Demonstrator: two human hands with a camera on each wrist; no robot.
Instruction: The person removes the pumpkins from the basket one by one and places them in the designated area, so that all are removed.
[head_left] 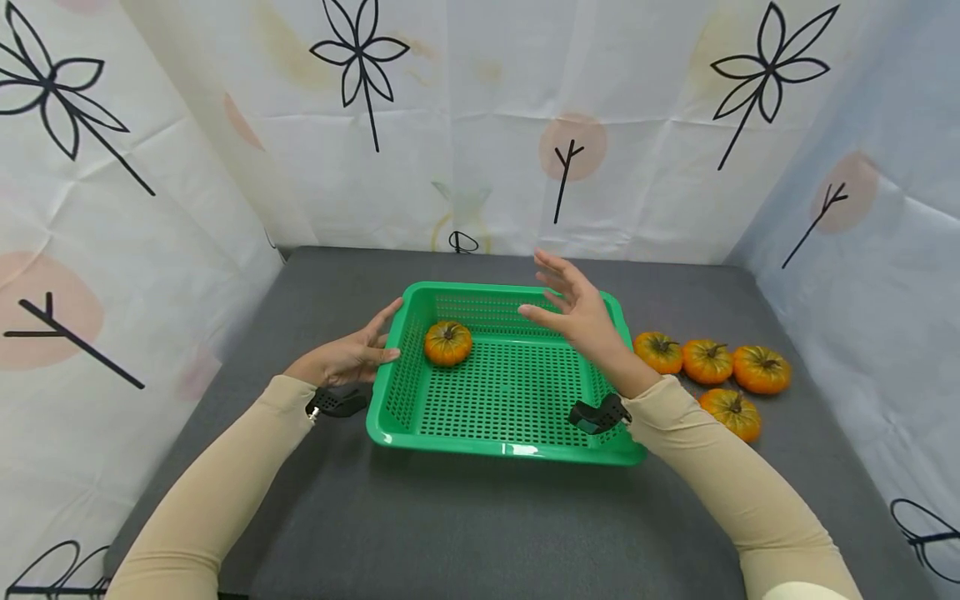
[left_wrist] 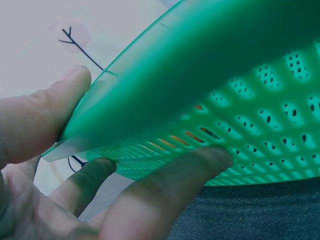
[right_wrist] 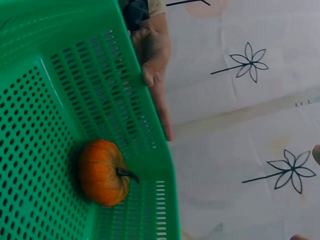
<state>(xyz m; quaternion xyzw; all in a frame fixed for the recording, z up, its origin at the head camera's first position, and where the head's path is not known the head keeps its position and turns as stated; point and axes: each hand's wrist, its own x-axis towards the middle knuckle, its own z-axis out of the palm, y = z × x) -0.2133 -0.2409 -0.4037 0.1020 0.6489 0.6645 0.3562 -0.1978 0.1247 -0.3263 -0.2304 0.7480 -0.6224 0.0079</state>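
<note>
My left hand (head_left: 351, 352) grips the left side of a green plastic basket (head_left: 480, 446). In the left wrist view the thumb (left_wrist: 75, 95) lies on the rim, and the fingers (left_wrist: 165, 190) reach below it against the slotted wall. One small orange pumpkin (head_left: 447, 343) sits inside the basket, toward the back left; its dark stem shows in the right wrist view. Above the basket's right part hovers my right hand (head_left: 581, 321), fingers spread and holding nothing. The right wrist view catches only slivers of that hand at its edge.
Several more small pumpkins (head_left: 707, 362) lie on the dark grey table (head_left: 480, 525) just right of the basket, partly behind the right forearm. White printed cloth (head_left: 480, 125) surrounds the table at the back and sides. Each wrist wears a black strap-on camera.
</note>
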